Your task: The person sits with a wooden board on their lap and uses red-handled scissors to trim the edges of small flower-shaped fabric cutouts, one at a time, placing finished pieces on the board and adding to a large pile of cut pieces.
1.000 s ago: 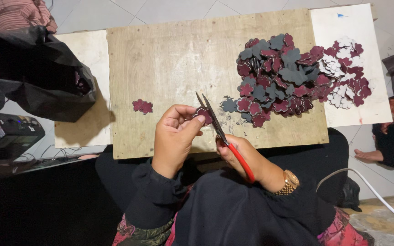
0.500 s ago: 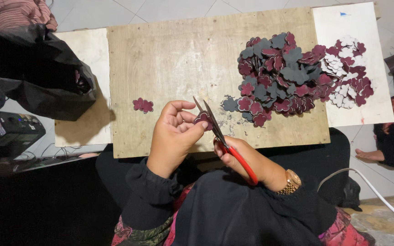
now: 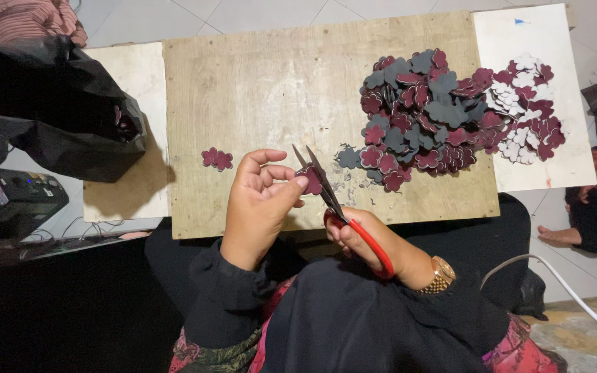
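My left hand [image 3: 260, 200] pinches a small maroon flower-shaped cutout [image 3: 313, 181] between thumb and fingers over the near edge of a wooden board [image 3: 264, 90]. My right hand [image 3: 361, 238] grips red-handled scissors [image 3: 333, 200], whose blades are slightly apart around the cutout. A big heap of maroon, grey and white flower cutouts [image 3: 443, 114] lies on the board to the right. A single maroon cutout piece [image 3: 216, 159] lies to the left of my left hand.
A black plastic bag [image 3: 57, 114] sits at the left on a pale board [image 3: 129, 76]. A white board [image 3: 540, 90] lies at the right. Another person's bare foot [image 3: 561, 236] shows at the right edge. A white cable [image 3: 575, 297] crosses the floor.
Both hands have stayed over the board's near edge; the scissors have shifted slightly around the cutout. The heap and the single piece have not moved.
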`<state>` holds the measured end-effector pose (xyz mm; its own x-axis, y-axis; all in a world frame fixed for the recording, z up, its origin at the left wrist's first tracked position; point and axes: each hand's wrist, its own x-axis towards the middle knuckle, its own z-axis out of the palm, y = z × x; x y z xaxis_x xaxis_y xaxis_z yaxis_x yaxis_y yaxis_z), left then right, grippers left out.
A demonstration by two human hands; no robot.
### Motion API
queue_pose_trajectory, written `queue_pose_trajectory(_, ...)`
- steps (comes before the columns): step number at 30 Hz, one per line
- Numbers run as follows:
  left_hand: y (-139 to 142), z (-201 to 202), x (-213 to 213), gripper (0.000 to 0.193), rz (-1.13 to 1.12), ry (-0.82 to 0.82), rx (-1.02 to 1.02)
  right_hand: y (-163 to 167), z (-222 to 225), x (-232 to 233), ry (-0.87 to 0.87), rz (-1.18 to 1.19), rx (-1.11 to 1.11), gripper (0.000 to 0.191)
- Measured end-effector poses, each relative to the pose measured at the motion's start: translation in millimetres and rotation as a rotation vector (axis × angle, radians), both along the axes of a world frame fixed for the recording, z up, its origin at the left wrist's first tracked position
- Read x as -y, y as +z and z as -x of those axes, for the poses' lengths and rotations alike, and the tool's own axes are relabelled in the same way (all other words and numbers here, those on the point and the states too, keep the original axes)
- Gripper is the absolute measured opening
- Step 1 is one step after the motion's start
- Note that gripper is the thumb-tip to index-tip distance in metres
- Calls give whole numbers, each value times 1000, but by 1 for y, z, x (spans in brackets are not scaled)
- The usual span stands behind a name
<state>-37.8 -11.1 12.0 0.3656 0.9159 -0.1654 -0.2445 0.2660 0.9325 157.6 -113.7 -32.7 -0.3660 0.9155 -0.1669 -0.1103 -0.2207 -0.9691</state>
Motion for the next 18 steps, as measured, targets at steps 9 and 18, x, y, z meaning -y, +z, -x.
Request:
queue_pose_trajectory(9,3,2,1,54,-3,-17,-15,3,-1,-1,60,-50,-47,68)
queue_pose_trajectory(18,9,3,3,58,31,-68,-107,3,-3,-5,85,-200,114,74)
